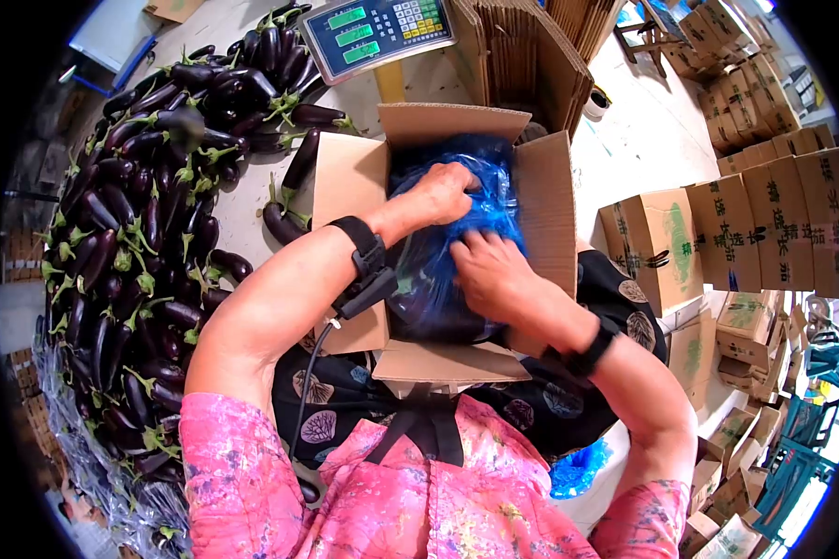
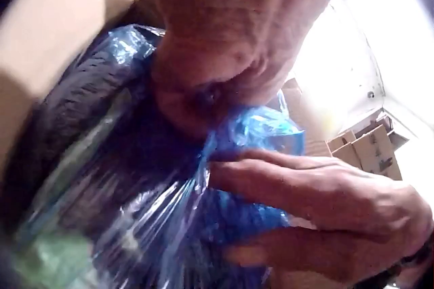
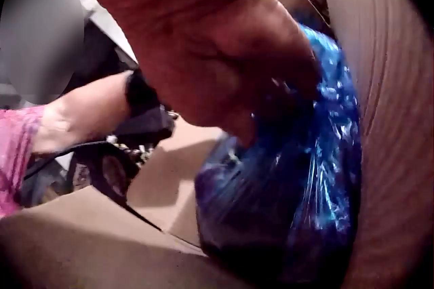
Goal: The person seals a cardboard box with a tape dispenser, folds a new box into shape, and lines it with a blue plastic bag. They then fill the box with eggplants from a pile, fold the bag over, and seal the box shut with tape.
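Note:
A thin blue plastic bag (image 1: 508,191) with dark eggplants showing through it fills an open cardboard box (image 1: 350,177). My left hand (image 1: 435,196) grips the bag's gathered film near the upper middle; in the left wrist view the curled fingers of this hand (image 2: 217,72) hold bunched plastic. Just below and to the right, my right hand (image 1: 494,270) has bent fingers on the film. In the left wrist view, the right hand (image 2: 325,211) pinches a stretched fold. The right wrist view shows my right hand (image 3: 224,65) over the bag (image 3: 319,167), its fingertips partly hidden.
Many loose eggplants (image 1: 149,214) lie along the left. A scale display (image 1: 354,37) stands beyond the box, beside flattened cardboard (image 1: 522,56). Printed cartons (image 1: 764,224) are stacked at the right. Box flaps stand out around both hands. Blue plastic (image 1: 580,469) lies at the lower right.

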{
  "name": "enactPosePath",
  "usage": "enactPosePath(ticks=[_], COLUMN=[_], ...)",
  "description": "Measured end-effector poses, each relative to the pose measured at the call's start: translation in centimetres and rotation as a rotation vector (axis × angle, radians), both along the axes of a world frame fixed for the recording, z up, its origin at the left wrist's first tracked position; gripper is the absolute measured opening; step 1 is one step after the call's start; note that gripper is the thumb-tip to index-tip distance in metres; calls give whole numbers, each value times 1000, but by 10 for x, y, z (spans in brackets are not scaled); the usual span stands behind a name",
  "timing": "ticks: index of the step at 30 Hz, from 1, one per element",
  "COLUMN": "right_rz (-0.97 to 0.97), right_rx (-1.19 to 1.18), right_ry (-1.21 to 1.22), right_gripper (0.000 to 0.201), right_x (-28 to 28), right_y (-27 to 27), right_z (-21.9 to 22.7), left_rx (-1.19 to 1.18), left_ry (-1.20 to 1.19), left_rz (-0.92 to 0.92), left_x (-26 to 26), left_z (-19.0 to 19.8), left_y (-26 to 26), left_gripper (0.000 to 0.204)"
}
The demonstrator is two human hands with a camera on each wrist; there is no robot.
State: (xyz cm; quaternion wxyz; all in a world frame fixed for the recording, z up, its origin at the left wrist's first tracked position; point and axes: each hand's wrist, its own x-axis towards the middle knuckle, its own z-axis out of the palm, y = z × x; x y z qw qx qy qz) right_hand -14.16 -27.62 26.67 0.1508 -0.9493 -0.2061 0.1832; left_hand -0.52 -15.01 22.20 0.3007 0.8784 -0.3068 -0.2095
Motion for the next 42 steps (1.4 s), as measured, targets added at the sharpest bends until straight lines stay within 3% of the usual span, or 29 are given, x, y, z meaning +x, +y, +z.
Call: enactPosePath(ticks=[3,6,8,11,12,14,15,17,18,21,23,25,27,30,32,33,35,36,38,39,41,42], right_rz=[-117,-99,-93,-64,-68,-75,-117,-36,-48,-41,-52,-107,-139,-194,-215,-230,-157,-121,-144,-166,-155,-136], right_rx=[-38,9,-25,-111,-136,-190,-154,-128,-86,-254,-254,-275,-295,-305,-297,-267,-363,-413,-333,-309,-311,-210], right_ry=[-99,-151,-216,-92,-19,129,-31,-33,14,-213,-167,-113,52,145,144,14,149,217,131,142,110,8], right_gripper=[24,29,29,29,29,29,26,25,27,29,34,46,51,56,58,54,47,44,29,26,18,19], right_x=[35,58,78,98,100,103,88,63,56,47,58,77,102,123,130,124,131,133,123,116,100,92], right_y=[14,6,-2,-4,-4,-4,-2,7,11,9,5,0,6,19,21,25,23,22,15,15,15,15], right_z=[-24,-41,-74,-86,-75,-57,-58,-17,-2,8,-3,-42,-59,-65,-80,-79,-73,-66,-55,-30,12,6], left_rx=[17,-29,-217,-283,-101,-134,30,358,377,483,490,485,336,239,41,-99,-378,-295,-135,85,71,69], left_ry=[-71,-196,-500,-347,-242,-182,-172,-136,-130,-92,-62,-88,-94,-202,-280,-441,-756,-736,-690,-534,-503,-481], left_rz=[-9,-34,-142,-414,-360,-346,-374,-410,-404,-367,-346,-361,-311,-239,-223,-171,-57,-72,-101,-113,-82,-68], left_x=[18,25,27,20,11,23,32,43,45,47,43,42,48,41,34,35,41,48,64,62,60,58], left_z=[30,69,36,-5,-8,-13,-17,-27,-28,-27,-19,-22,-9,61,103,108,112,101,70,71,73,73], left_y=[16,43,58,56,52,40,34,22,17,-1,-2,-2,6,20,30,32,37,39,42,44,44,45], left_gripper=[28,28,32,41,45,42,38,30,28,27,28,28,28,26,25,26,27,27,28,29,31,32])
